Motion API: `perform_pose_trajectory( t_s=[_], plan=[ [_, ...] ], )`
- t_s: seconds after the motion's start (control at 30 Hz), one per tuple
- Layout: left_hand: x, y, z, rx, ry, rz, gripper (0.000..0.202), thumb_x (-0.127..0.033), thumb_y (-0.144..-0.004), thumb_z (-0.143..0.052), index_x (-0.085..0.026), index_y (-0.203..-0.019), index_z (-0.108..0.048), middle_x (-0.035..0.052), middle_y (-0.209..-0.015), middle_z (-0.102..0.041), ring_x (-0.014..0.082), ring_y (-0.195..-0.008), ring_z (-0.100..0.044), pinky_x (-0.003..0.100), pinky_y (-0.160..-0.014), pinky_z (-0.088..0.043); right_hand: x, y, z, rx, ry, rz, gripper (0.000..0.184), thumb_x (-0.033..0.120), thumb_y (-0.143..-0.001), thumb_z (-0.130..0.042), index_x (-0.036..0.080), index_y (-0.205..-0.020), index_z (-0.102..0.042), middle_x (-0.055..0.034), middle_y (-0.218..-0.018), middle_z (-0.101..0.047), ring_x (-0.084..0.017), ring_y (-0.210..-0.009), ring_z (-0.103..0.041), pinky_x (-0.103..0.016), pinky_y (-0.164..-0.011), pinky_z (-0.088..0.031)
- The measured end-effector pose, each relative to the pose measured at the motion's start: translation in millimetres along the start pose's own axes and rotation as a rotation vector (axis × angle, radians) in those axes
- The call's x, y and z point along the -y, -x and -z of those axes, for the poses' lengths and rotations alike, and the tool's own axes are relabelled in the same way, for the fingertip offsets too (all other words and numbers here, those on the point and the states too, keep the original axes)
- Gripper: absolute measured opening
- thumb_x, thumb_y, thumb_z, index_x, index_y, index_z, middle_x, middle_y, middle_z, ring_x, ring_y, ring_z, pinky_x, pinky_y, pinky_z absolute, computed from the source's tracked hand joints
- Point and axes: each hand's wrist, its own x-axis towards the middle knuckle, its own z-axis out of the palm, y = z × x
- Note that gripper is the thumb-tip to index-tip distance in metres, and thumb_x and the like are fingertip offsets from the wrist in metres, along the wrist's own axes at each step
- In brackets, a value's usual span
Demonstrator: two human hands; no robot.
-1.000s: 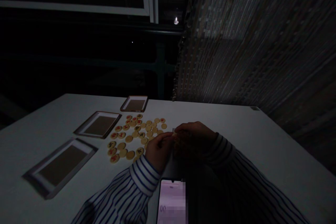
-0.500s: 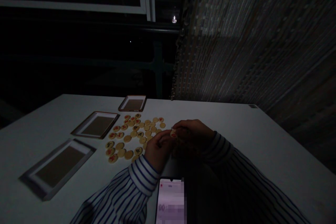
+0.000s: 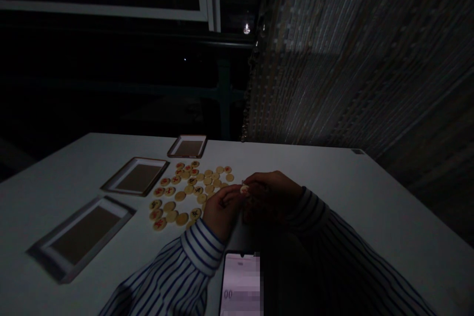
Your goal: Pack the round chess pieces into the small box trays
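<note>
Left grip point(image 3: 222, 212), right grip point(image 3: 274, 188), red-marked disc point(image 3: 244, 190) between them

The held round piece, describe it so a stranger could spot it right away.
Start at the white table and go right past the scattered discs to where the left hand and right hand meet. The held piece is the small pale disc at their fingertips, bearing a red mark too small to read. Unlike the scattered discs, it is up in the hands.
</note>
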Motion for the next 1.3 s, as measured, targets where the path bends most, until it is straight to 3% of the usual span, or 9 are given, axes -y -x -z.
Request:
perform_pose_trajectory(
  t_s=[0.33,0.67,0.87,1.1,1.3],
  plan=[
    [-1.3,0.6,2.1,-0.033,-0.134,-0.049,0.027,-0.031,-0.062,-0.065,-0.015,-0.084,-0.066,0.0063,-0.079,-0.07,0.0183,-0.076,-0.064,0.027,-0.069,-0.051,7.2,1.2,3.4,0.024,0.01,-0.052,0.02,0.026,-0.078,-0.048,0.021,-0.093,-0.061,-0.0012,-0.082,-0.067,-0.013,-0.072,-0.061,-0.023,-0.064,-0.043],
    [-3.9,0.5,1.5,-0.047,-0.211,-0.099,0.022,-0.026,-0.064,-0.063,-0.018,-0.083,-0.069,0.0046,-0.084,-0.07,0.0193,-0.084,-0.063,0.03,-0.08,-0.048,8.0,1.1,1.7,0.009,0.007,-0.07,0.026,0.043,-0.077,-0.048,0.021,-0.086,-0.06,-0.0006,-0.075,-0.066,-0.013,-0.066,-0.06,-0.023,-0.059,-0.041],
    [-1.8,0.3,1.2,-0.052,-0.206,-0.112,0.022,-0.026,-0.064,-0.062,-0.018,-0.082,-0.069,0.0043,-0.086,-0.069,0.0194,-0.086,-0.062,0.031,-0.082,-0.048,10.6,0.6,1.1,-0.001,-0.003,-0.085,0.025,0.042,-0.077,-0.049,0.021,-0.083,-0.06,0.0003,-0.072,-0.066,-0.012,-0.063,-0.059,-0.022,-0.057,-0.04],
    [3.3,-0.9,1.3,-0.044,-0.164,-0.087,0.029,-0.029,-0.062,-0.065,-0.015,-0.087,-0.066,0.0055,-0.078,-0.07,0.0172,-0.073,-0.064,0.027,-0.067,-0.052,10.1,-0.2,-0.1,0.0,-0.005,-0.073,0.015,0.031,-0.077,-0.05,0.02,-0.084,-0.059,0.0004,-0.072,-0.066,-0.012,-0.065,-0.06,-0.022,-0.059,-0.041],
    [4.8,-1.4,0.2,-0.099,-0.125,-0.088,0.024,-0.028,-0.06,-0.067,-0.014,-0.079,-0.064,0.0046,-0.07,-0.069,0.0149,-0.065,-0.063,0.024,-0.061,-0.051,9.1,-0.7,-0.7,0.042,0.045,-0.041,0.014,0.023,-0.079,-0.047,0.019,-0.085,-0.058,-0.0003,-0.075,-0.066,-0.011,-0.065,-0.06,-0.022,-0.06,-0.041]
  ],
)
